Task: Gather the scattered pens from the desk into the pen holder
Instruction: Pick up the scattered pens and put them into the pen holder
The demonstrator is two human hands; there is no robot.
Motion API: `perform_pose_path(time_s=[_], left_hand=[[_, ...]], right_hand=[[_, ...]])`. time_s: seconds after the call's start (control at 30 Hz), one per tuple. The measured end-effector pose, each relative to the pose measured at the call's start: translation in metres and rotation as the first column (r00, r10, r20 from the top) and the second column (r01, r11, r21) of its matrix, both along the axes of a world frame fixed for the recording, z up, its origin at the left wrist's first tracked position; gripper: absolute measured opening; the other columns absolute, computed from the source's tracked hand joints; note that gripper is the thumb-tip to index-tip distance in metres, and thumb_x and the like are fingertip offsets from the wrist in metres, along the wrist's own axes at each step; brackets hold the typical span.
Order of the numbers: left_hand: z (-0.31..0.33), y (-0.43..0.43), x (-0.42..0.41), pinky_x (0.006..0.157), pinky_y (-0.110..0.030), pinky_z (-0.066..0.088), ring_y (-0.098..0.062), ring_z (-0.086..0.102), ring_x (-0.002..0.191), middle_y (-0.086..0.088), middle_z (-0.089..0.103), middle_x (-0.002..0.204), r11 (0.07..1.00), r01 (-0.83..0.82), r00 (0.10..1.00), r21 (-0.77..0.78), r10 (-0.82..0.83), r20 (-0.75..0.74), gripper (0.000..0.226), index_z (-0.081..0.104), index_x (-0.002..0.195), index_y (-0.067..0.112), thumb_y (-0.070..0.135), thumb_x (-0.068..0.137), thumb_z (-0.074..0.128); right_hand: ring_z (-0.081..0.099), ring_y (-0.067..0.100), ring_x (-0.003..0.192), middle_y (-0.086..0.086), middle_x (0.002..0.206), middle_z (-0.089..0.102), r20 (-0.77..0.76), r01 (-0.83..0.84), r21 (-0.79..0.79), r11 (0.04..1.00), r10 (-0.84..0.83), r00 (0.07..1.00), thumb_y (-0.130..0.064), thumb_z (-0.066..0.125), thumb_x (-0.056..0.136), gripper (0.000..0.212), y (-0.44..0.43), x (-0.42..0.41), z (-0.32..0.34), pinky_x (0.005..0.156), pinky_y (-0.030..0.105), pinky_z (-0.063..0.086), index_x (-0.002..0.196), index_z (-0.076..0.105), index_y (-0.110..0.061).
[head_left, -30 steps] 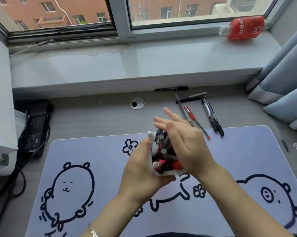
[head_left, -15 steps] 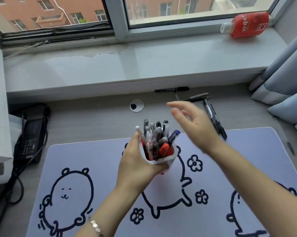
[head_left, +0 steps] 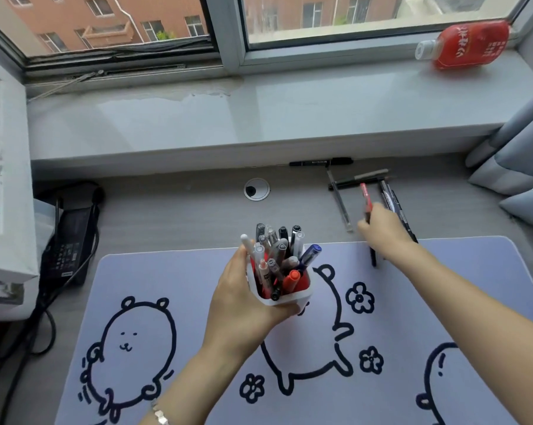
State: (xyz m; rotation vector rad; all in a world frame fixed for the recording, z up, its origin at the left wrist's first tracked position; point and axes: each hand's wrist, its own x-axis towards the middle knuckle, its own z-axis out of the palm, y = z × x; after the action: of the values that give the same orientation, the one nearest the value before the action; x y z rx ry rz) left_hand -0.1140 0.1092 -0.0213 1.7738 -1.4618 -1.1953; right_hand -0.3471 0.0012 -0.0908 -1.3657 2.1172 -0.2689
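Observation:
My left hand grips a white pen holder packed with several pens, held just above the lilac desk mat. My right hand is stretched to the scattered pens at the back right, fingers closed round a red pen; its dark tip sticks out below the hand. Beside it lie a clear pen, two black pens, a crossed grey and black pair and a black marker against the sill.
A red bottle lies on the windowsill. A round cable hole sits in the desk behind the holder. A black adapter with cables and a white box stand at left. Curtains hang at right.
My right hand left the holder, swung right and back to the loose pens, and closed on the red pen, which now points more upright. The holder came level in my left hand.

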Motion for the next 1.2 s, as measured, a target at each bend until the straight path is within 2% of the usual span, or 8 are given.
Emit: perform_pose_path(time_s=[0.2,0.4,0.53,0.67,0.83,0.93,1.03,1.2], left_hand=[[-0.006,0.001,-0.004,0.084,-0.038,0.056,-0.006,0.065,0.096,0.016,0.067,0.103,0.999,-0.029,0.999,0.036,0.030,-0.015,0.073,0.052,0.103,0.048,0.025,0.043,0.086],[0.003,0.005,-0.026,0.080,-0.024,0.054,0.000,0.064,0.094,0.019,0.065,0.104,0.999,0.048,0.999,-0.015,-0.048,0.004,0.073,0.052,0.107,0.043,0.035,0.046,0.091],[0.008,0.012,-0.035,0.082,-0.025,0.054,0.000,0.063,0.095,0.017,0.065,0.105,0.994,0.105,0.995,-0.031,-0.105,0.002,0.075,0.052,0.110,0.043,0.037,0.047,0.091],[0.010,0.017,-0.035,0.076,-0.012,0.050,0.003,0.063,0.094,0.019,0.066,0.103,0.994,0.105,0.994,-0.016,-0.105,-0.033,0.074,0.052,0.108,0.045,0.031,0.046,0.090],[0.014,0.014,-0.031,0.066,0.003,0.040,0.019,0.055,0.090,0.027,0.063,0.097,0.998,0.064,0.997,-0.002,-0.064,-0.046,0.062,0.050,0.097,0.051,0.038,0.050,0.088],[0.015,0.014,-0.031,0.069,0.002,0.041,0.017,0.055,0.094,0.024,0.063,0.102,0.997,0.073,0.997,-0.038,-0.073,-0.024,0.066,0.050,0.104,0.049,0.038,0.051,0.089],[0.014,0.013,-0.033,0.072,-0.010,0.050,0.003,0.062,0.090,0.016,0.065,0.098,0.993,0.104,0.995,-0.049,-0.104,0.001,0.067,0.050,0.104,0.044,0.031,0.049,0.088],[0.008,0.013,-0.031,0.083,-0.030,0.054,-0.002,0.059,0.104,0.015,0.065,0.110,0.994,0.088,0.996,-0.059,-0.088,0.004,0.074,0.049,0.117,0.038,0.049,0.046,0.070]], right_hand=[[0.048,0.008,0.056,-0.012,0.057,0.048,0.771,0.390,-0.486,0.782,0.174,0.612,-0.014,0.038,0.098,0.018,0.053,0.023,0.091,0.063,0.020,0.045,0.081,0.041,-0.021],[0.037,0.008,0.047,-0.013,0.049,0.041,0.911,0.620,-0.410,0.669,0.271,0.310,-0.038,0.048,0.087,0.024,0.090,0.074,0.107,0.052,0.018,0.040,0.069,0.044,-0.023],[0.045,0.009,0.053,-0.013,0.062,0.048,0.839,0.643,-0.545,0.538,0.339,0.426,-0.019,0.040,0.085,0.004,0.093,0.087,0.095,0.056,0.020,0.043,0.082,0.040,-0.017],[0.059,0.008,0.077,0.001,0.090,0.053,0.713,0.541,-0.688,0.484,0.309,0.630,0.007,0.038,0.083,0.041,0.096,0.083,0.092,0.077,0.020,0.050,0.109,0.037,-0.025],[0.066,0.012,0.083,0.001,0.116,0.049,0.614,0.456,-0.779,0.429,0.377,0.694,0.003,0.045,0.087,0.059,0.099,0.068,0.096,0.079,0.023,0.053,0.133,0.019,-0.024],[0.067,0.012,0.093,-0.009,0.120,0.053,0.492,0.304,-0.846,0.438,0.423,0.761,-0.015,0.045,0.095,0.036,0.096,0.063,0.090,0.077,0.027,0.056,0.130,0.041,-0.022],[0.051,0.006,0.119,0.001,0.122,0.056,0.239,-0.020,-0.850,0.527,0.417,0.877,-0.023,0.040,0.096,0.036,0.104,0.074,0.074,0.101,0.027,0.045,0.113,0.061,0.000],[0.010,0.016,0.145,0.004,0.144,0.036,-0.104,-0.354,-0.746,0.564,0.426,0.899,-0.039,0.017,0.099,0.056,0.126,0.081,0.060,0.117,0.044,0.007,0.132,0.044,-0.003]])
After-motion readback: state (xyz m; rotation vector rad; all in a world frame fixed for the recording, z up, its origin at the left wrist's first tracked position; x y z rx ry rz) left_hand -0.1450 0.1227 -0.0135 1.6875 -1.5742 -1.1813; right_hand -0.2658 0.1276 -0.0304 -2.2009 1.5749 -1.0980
